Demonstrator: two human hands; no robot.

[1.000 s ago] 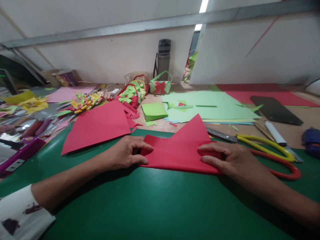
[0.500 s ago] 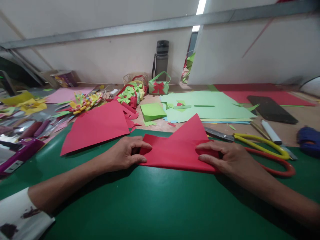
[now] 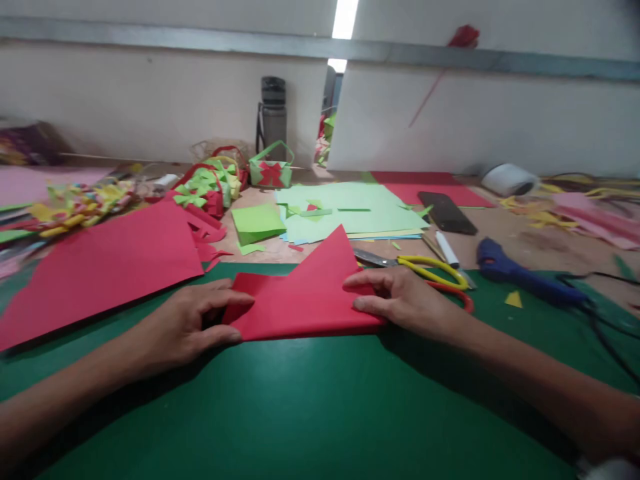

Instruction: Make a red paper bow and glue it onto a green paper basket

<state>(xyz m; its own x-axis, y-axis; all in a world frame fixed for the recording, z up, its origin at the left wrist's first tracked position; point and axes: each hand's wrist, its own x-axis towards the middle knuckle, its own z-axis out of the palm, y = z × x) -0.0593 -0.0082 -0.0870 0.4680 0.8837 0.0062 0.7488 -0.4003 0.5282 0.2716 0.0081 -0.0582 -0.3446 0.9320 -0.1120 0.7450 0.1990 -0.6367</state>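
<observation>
A folded sheet of red paper (image 3: 300, 303) lies low over the green mat (image 3: 280, 407), its pointed corner sticking up on the far side. My left hand (image 3: 203, 320) pinches its left end between thumb and fingers. At the right end, my right hand (image 3: 395, 300) grips it the same way, with the thumb on the near face. Just beyond the right hand rest scissors (image 3: 433, 272) with yellow and orange handles, partly hidden by that hand. A larger red sheet (image 3: 115, 267) lies to the left, close to my left hand.
Pale green sheets (image 3: 345, 207) lie behind, with a small green paper piece (image 3: 257, 223) beside them. A blue glue gun (image 3: 530, 273) with a cable is on the right, near a dark phone (image 3: 447, 212). Small paper baskets (image 3: 271, 175) and a bottle (image 3: 273, 120) stand by the wall.
The view has turned to the right, so things appear shifted left and more of the right side shows. Both hands keep their hold on the folded red paper.
</observation>
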